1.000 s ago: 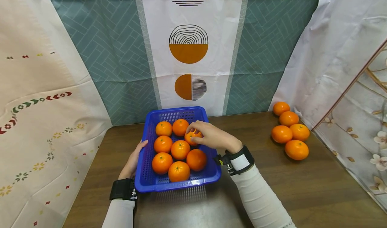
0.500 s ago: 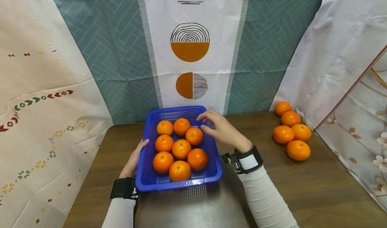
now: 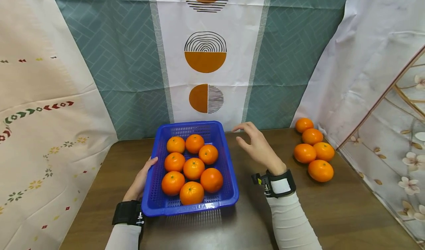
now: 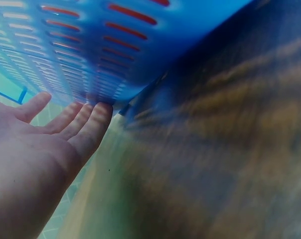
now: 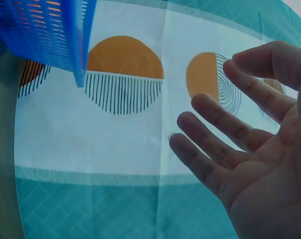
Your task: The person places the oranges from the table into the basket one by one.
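A blue basket (image 3: 233,176) stands on the table with several oranges inside, among them one (image 3: 208,154) at its right. My left hand (image 3: 138,180) rests against the basket's left side; in the left wrist view the fingers of that hand (image 4: 46,144) lie nearly straight against the slotted wall (image 4: 75,45). Off the basket's right side my right hand (image 3: 260,146) hovers over the table, holding nothing. The right wrist view has this hand (image 5: 260,129) with fingers spread and slightly bent, apart from the basket wall (image 5: 46,35).
Several more oranges (image 3: 320,170) sit grouped at the table's right rear. The brown wooden table (image 3: 265,216) meets a patterned cloth (image 3: 282,58) behind it. Printed cloths hang at the left (image 3: 40,132) and right (image 3: 375,95) too.
My right hand has left the orange at the basket's right, which now lies among the others, and has moved right, out past the rim. My left hand stays at the basket's side.
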{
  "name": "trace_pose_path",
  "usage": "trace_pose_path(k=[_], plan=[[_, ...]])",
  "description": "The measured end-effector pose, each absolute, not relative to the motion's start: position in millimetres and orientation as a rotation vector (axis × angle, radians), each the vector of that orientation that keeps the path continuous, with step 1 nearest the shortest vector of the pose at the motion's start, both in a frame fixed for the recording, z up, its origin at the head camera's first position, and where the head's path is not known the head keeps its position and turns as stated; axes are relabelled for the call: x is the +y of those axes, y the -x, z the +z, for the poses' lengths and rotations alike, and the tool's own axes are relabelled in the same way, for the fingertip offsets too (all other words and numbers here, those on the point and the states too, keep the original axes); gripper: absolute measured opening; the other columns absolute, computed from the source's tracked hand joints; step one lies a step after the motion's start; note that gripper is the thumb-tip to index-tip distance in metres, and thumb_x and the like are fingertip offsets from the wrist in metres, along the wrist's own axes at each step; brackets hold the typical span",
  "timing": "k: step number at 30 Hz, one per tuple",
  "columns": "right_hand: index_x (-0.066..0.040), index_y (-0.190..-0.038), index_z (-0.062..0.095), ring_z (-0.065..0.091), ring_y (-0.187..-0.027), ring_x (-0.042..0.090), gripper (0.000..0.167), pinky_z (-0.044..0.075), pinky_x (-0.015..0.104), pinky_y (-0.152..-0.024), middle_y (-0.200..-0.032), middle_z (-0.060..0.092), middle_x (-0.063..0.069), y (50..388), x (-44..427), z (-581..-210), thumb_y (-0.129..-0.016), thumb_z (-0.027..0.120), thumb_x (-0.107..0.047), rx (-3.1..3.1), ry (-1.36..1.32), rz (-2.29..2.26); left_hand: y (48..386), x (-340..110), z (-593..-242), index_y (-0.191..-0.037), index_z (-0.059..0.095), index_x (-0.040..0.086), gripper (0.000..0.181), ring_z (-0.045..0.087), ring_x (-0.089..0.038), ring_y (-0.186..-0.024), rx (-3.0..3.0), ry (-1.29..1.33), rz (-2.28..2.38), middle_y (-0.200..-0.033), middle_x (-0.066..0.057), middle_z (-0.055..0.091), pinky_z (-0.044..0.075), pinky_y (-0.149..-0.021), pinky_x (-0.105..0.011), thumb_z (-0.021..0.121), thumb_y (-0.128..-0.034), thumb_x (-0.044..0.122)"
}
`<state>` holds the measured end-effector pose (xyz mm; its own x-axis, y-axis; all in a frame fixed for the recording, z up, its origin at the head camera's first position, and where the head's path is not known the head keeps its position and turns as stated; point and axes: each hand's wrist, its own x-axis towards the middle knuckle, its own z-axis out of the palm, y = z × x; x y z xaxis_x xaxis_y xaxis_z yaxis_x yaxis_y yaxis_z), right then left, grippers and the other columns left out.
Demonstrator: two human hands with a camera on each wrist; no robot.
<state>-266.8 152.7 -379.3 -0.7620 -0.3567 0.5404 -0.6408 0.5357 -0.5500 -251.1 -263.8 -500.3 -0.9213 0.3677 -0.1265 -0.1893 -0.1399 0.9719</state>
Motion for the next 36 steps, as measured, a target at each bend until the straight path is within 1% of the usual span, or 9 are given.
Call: trace_pose_path(k=[6,10,14,20,24,26,29,32,36], plan=[[-0.002,-0.127,0.066,0.056,-0.122,0.034,0.028,0.043,0.053,-0.105,-0.126,0.059,0.015,267,170,-380,-0.099,0.066,-0.002,-2.422,-0.728,1.058,249,-266,-500,-0.166,-0.008,0.036,0.070,0.048,-0.027,-0.132,1.753,-0.176,2.111,-0.168,-0.017,0.014,0.051,-0.101,-0.049,0.030,-0.1105,0.056],[-0.001,-0.127,0.065,0.055,-0.121,0.040,0.029,0.042,0.056,-0.105,-0.126,0.059,0.019,267,186,-378,-0.099,0.065,-0.001,-2.430,-0.623,1.032,249,-267,-499,-0.166,-0.007,0.036,0.070,0.044,-0.031,-0.136,1.750,-0.173,2.115,-0.168,-0.017,0.014,0.049,-0.104,-0.051,0.030,-0.1104,0.057],[0.000,-0.128,0.064,0.053,-0.121,0.043,0.028,0.041,0.058,-0.106,-0.127,0.056,0.022,267,205,-377,-0.100,0.063,0.000,-2.454,-0.511,0.992,250,-269,-498,-0.166,-0.007,0.036,0.070,0.041,-0.035,-0.139,1.783,-0.165,2.106,-0.168,-0.017,0.014,0.048,-0.105,-0.054,0.030,-0.1103,0.057],[0.003,-0.127,0.062,0.049,-0.119,0.047,0.028,0.037,0.061,-0.105,-0.127,0.052,0.028,259,233,-373,-0.100,0.062,-0.001,-2.443,-0.305,0.958,251,-270,-494,-0.165,-0.006,0.036,0.071,0.045,-0.034,-0.136,1.797,-0.132,2.084,-0.168,-0.018,0.015,0.048,-0.104,-0.058,0.031,-0.1091,0.060],[0.004,-0.130,0.060,0.046,-0.118,0.050,0.030,0.034,0.063,-0.103,-0.129,0.049,0.031,251,252,-370,-0.101,0.059,-0.004,-2.446,-0.169,0.954,253,-268,-494,-0.165,-0.006,0.036,0.071,0.046,-0.032,-0.135,1.797,-0.143,2.090,-0.168,-0.017,0.015,0.050,-0.103,-0.053,0.031,-0.1094,0.059],[0.005,-0.132,0.059,0.044,-0.119,0.052,0.032,0.032,0.064,-0.101,-0.130,0.047,0.033,248,261,-370,-0.101,0.058,-0.007,-2.459,-0.107,0.943,254,-267,-495,-0.165,-0.007,0.035,0.071,0.045,-0.031,-0.135,1.792,-0.151,2.089,-0.167,-0.018,0.015,0.050,-0.103,-0.050,0.031,-0.1095,0.059],[0.007,-0.134,0.056,0.039,-0.123,0.057,0.036,0.029,0.066,-0.103,-0.132,0.045,0.036,244,275,-371,-0.102,0.056,-0.009,-2.479,-0.033,0.940,255,-266,-496,-0.166,-0.007,0.034,0.071,0.042,-0.032,-0.137,1.793,-0.156,2.097,-0.168,-0.018,0.014,0.050,-0.102,-0.047,0.030,-0.1098,0.058],[0.008,-0.137,0.053,0.035,-0.128,0.059,0.039,0.027,0.068,-0.105,-0.134,0.043,0.038,239,289,-373,-0.102,0.055,-0.010,-2.499,0.034,0.949,255,-265,-497,-0.166,-0.008,0.034,0.072,0.037,-0.035,-0.141,1.790,-0.150,2.099,-0.169,-0.017,0.012,0.049,-0.104,-0.047,0.030,-0.1096,0.058],[0.010,-0.138,0.049,0.035,-0.128,0.060,0.042,0.030,0.069,-0.103,-0.136,0.041,0.041,234,306,-377,-0.103,0.053,-0.012,-2.561,0.122,0.933,254,-265,-497,-0.166,-0.009,0.034,0.072,0.034,-0.037,-0.143,1.784,-0.155,2.096,-0.169,-0.016,0.010,0.048,-0.105,-0.049,0.029,-0.1097,0.058]])
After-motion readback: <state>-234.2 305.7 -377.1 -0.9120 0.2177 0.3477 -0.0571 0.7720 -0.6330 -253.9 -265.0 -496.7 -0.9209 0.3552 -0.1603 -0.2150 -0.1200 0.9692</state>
